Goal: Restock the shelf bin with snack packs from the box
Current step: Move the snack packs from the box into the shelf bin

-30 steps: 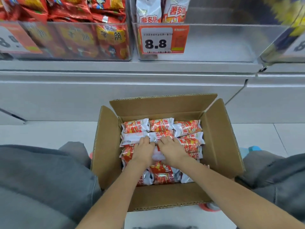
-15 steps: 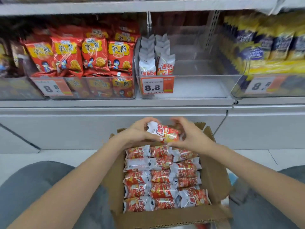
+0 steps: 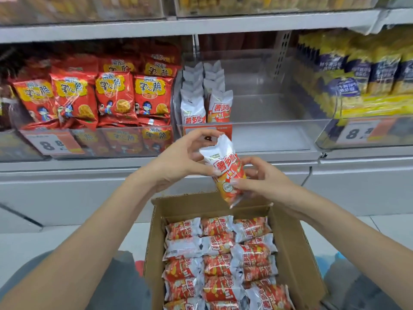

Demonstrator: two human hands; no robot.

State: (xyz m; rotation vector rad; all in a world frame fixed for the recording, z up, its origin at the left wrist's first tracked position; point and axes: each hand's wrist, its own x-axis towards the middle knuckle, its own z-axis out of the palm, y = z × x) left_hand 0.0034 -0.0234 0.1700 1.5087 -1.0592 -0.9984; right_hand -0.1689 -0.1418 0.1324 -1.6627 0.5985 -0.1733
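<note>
Right now your biggest landmark is the grey metal shelf unit (image 3: 201, 166), and on it the clear plastic shelf bin (image 3: 279, 133) with the orange price tag, straight ahead of and above your hands. It holds only two short rows of white-and-red standing packs (image 3: 204, 97) against its left wall; the floor to their right is bare. To its left sit the red crisp bags (image 3: 114, 97), to its right the yellow-and-purple packs (image 3: 366, 72).

Below, the open brown cardboard box (image 3: 288, 242) lies between your knees, packed with rows of red-and-white snack packs (image 3: 219, 260) lying flat.

Between box and bin you hold one white-and-red foil snack pack (image 3: 225, 173). Its long axis runs nearly upright, white crimped end up and tilted left, toward the bin. Your left hand (image 3: 178, 159) pinches its upper part, thumb and fingers curled round it; your right hand (image 3: 261, 182) grips the lower, red end. Both are about equally near the bin.

The bin's clear front lip stands in the way, so I judge the pack must be lifted over it and set down beside the standing rows.
</note>
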